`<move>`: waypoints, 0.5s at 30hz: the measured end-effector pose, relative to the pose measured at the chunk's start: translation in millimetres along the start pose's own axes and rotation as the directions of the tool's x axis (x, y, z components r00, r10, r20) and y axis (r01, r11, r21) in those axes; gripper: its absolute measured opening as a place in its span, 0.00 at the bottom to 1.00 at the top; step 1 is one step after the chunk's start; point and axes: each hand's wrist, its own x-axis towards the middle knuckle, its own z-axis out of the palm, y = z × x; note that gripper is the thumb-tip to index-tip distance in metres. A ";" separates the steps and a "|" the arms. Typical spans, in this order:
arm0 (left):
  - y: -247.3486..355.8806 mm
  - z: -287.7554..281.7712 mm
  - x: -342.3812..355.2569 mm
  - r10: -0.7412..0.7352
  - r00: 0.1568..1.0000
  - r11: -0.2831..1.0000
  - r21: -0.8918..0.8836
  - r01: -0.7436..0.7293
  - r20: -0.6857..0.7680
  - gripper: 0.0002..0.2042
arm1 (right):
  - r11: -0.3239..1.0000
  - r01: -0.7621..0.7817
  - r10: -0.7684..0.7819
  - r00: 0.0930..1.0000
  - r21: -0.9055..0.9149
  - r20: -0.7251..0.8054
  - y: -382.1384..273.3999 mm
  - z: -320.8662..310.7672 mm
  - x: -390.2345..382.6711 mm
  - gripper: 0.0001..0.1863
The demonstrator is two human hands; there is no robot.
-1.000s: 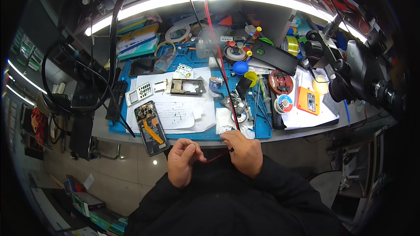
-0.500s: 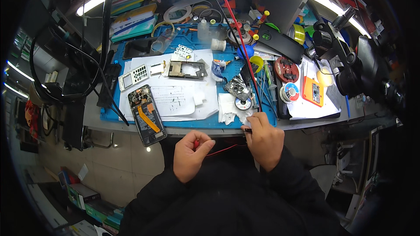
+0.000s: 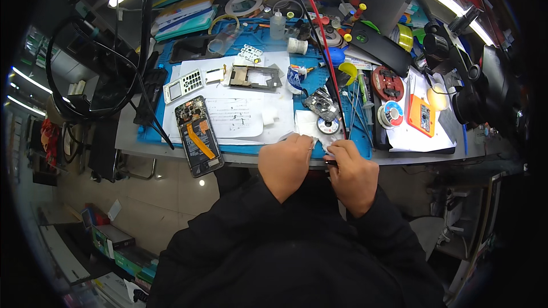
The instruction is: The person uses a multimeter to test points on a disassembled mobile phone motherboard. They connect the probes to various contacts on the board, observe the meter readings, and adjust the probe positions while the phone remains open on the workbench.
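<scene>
My left hand is closed at the mat's front edge, its fingertips gathered on a crumpled white tissue. Whether the red clip is still inside that hand is hidden. Just to its right, my right hand grips a black clip on a test lead, and its fingertips also reach the tissue. A thin black lead and a red lead come down from above toward this hand. On the left, an opened smartphone with an orange flex cable overhangs the front edge. A small solder reel lies beyond the tissue.
Printed paper covers part of the blue mat. On it lie a white keypad casing and a phone frame. To the right are a solder spool, an orange holder and a red round fixture.
My left hand has moved right and forward, from above my lap to the tissue. The red clip that showed in it is out of sight. My right hand has shifted slightly.
</scene>
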 end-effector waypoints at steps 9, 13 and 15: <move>7.1 6.5 -1.3 0.147 0.986 0.949 0.269 -0.162 0.076 0.05 | 1.000 0.015 -0.015 1.000 0.010 -0.003 2.1 -0.7 -0.1 0.12; 6.3 7.5 -0.4 0.104 0.992 0.973 0.200 -0.116 0.066 0.05 | 1.000 0.022 -0.022 1.000 0.021 -0.008 2.9 -0.9 0.3 0.12; 8.3 0.6 -2.2 0.127 0.992 0.980 0.153 -0.125 -0.002 0.05 | 0.999 0.024 -0.024 1.000 0.025 -0.007 3.8 -0.5 -0.5 0.12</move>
